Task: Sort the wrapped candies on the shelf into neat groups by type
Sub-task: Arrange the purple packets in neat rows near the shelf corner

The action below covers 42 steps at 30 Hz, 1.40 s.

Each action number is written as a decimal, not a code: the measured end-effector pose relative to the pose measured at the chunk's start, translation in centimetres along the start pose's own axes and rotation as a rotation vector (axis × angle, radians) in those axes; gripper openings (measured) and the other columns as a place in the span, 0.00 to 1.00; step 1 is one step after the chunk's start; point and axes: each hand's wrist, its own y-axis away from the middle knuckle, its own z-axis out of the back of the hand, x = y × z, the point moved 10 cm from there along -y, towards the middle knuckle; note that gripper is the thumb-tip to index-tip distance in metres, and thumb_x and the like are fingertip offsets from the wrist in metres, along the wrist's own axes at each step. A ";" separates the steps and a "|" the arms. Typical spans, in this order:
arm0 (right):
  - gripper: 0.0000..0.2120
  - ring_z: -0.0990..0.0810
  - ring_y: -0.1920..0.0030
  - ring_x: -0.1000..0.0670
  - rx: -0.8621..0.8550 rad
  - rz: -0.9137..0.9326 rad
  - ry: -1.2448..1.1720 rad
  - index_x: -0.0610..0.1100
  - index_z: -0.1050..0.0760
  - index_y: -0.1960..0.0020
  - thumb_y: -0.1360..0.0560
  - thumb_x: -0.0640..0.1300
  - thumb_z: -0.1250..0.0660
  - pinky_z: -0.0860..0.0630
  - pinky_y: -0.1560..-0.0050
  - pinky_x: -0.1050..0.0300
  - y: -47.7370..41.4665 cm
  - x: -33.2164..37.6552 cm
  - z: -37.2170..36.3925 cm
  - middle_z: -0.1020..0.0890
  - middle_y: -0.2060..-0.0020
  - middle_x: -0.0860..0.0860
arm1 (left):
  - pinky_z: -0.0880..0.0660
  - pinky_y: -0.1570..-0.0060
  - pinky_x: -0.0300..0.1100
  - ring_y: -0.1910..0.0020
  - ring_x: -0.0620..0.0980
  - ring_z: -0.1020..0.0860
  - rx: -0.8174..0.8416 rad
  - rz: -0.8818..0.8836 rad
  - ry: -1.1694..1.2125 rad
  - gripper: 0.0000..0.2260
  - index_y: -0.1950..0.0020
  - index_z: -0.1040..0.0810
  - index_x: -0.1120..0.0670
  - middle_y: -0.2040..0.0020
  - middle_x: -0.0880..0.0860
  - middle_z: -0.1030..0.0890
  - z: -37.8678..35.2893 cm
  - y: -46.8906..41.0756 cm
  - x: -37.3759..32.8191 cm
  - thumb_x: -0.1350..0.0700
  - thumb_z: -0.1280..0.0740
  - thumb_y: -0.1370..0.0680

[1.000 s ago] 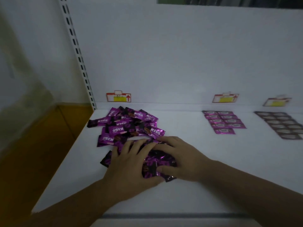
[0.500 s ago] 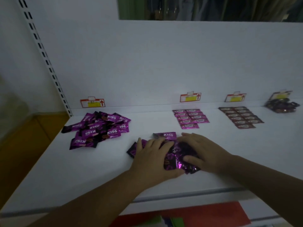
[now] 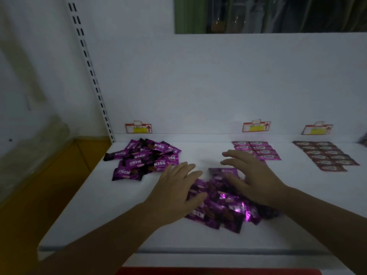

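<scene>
A loose heap of purple "KISS" candies (image 3: 224, 205) lies near the front of the white shelf (image 3: 95, 211). My left hand (image 3: 174, 193) rests flat on the heap's left side, fingers spread. My right hand (image 3: 252, 179) hovers over its right side, fingers apart, holding nothing. A second pile of the same purple candies (image 3: 145, 157) sits at the back left. A neat block of pink-purple candies (image 3: 258, 149) lies behind my right hand. Dark red candies (image 3: 325, 155) are laid in rows at the right.
Three red-and-yellow price tags (image 3: 138, 128) (image 3: 256, 127) (image 3: 317, 129) stand along the white back panel. A slotted upright (image 3: 89, 66) marks the shelf's left end, with a yellow-brown surface (image 3: 49, 175) beyond. The shelf's front lip (image 3: 198, 253) runs below my arms.
The heap under my hands has slid right, away from the left pile. My hands have since opened and spread, the right one lifting off the candies.
</scene>
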 end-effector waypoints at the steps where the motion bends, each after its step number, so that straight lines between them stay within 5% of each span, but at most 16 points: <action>1: 0.17 0.33 0.32 0.52 0.030 0.007 0.005 0.49 0.27 0.36 0.23 0.51 0.37 0.41 0.35 0.60 -1.6 0.8 -1.1 0.30 0.32 0.51 | 0.56 0.27 0.48 0.27 0.45 0.47 -0.019 0.012 0.012 0.25 0.28 0.38 0.46 0.26 0.46 0.39 0.6 0.0 1.8 0.37 0.47 0.23; 5: 0.25 0.40 0.28 0.49 0.228 0.012 0.017 0.52 0.38 0.29 0.24 0.56 0.39 0.41 0.31 0.55 -8.2 4.1 -7.3 0.41 0.26 0.49 | 0.46 0.29 0.42 0.31 0.46 0.38 -0.095 0.076 0.093 0.20 0.31 0.33 0.48 0.32 0.46 0.32 3.2 -0.3 9.2 0.47 0.39 0.22; 8: 0.29 0.44 0.26 0.45 0.273 0.039 0.020 0.53 0.42 0.26 0.24 0.60 0.40 0.43 0.29 0.49 -12.9 6.3 -10.5 0.45 0.25 0.45 | 0.38 0.31 0.46 0.35 0.46 0.33 -0.125 0.062 0.086 0.21 0.33 0.32 0.47 0.36 0.46 0.28 4.6 -1.1 13.2 0.44 0.38 0.25; 12: 0.31 0.55 0.25 0.43 0.395 -0.001 0.092 0.59 0.51 0.25 0.24 0.65 0.46 0.49 0.27 0.41 -16.6 6.5 -14.6 0.55 0.24 0.48 | 0.47 0.29 0.58 0.27 0.50 0.44 0.016 0.127 0.020 0.29 0.28 0.43 0.41 0.26 0.46 0.41 3.3 -1.9 18.1 0.34 0.44 0.26; 16: 0.31 0.40 0.29 0.46 0.455 0.044 0.028 0.54 0.49 0.25 0.23 0.63 0.47 0.41 0.29 0.47 -16.4 6.6 -16.2 0.43 0.26 0.50 | 0.62 0.32 0.62 0.25 0.51 0.63 0.181 0.172 -0.075 0.38 0.26 0.58 0.38 0.23 0.46 0.61 0.8 -2.1 21.3 0.25 0.56 0.32; 19: 0.26 0.35 0.32 0.51 0.424 0.034 0.011 0.54 0.40 0.28 0.23 0.61 0.43 0.38 0.32 0.57 -15.1 4.6 -14.6 0.36 0.29 0.53 | 0.65 0.33 0.62 0.26 0.51 0.65 0.262 0.147 -0.049 0.40 0.27 0.59 0.36 0.24 0.46 0.63 -0.4 -2.3 21.4 0.23 0.59 0.36; 24: 0.23 0.35 0.33 0.55 0.429 -0.012 0.099 0.55 0.37 0.29 0.23 0.57 0.41 0.41 0.38 0.66 -12.9 0.5 -12.4 0.34 0.30 0.55 | 0.67 0.33 0.61 0.27 0.49 0.66 0.329 0.138 -0.063 0.34 0.27 0.57 0.35 0.24 0.45 0.62 -1.7 -2.0 20.6 0.28 0.50 0.29; 31: 0.20 0.35 0.32 0.52 0.488 0.024 0.122 0.51 0.33 0.31 0.21 0.53 0.41 0.47 0.35 0.69 -11.0 -2.7 -9.6 0.32 0.31 0.52 | 0.66 0.30 0.58 0.27 0.42 0.65 0.321 0.086 -0.017 0.32 0.29 0.57 0.32 0.24 0.39 0.59 -1.6 0.5 16.4 0.28 0.50 0.30; 36: 0.19 0.39 0.32 0.59 0.366 0.036 0.074 0.54 0.31 0.34 0.23 0.57 0.41 0.48 0.35 0.69 -12.9 -1.5 -8.4 0.33 0.30 0.53 | 0.72 0.34 0.57 0.30 0.39 0.69 0.368 0.002 0.029 0.33 0.32 0.61 0.28 0.27 0.35 0.63 -2.5 2.7 12.3 0.23 0.53 0.33; 42: 0.22 0.35 0.32 0.52 0.396 0.190 0.028 0.50 0.35 0.30 0.23 0.52 0.39 0.42 0.34 0.61 -15.6 4.9 -12.2 0.33 0.30 0.52 | 0.75 0.42 0.61 0.32 0.48 0.74 0.476 -0.154 -0.032 0.33 0.33 0.66 0.28 0.32 0.39 0.71 -3.4 3.7 8.4 0.27 0.48 0.30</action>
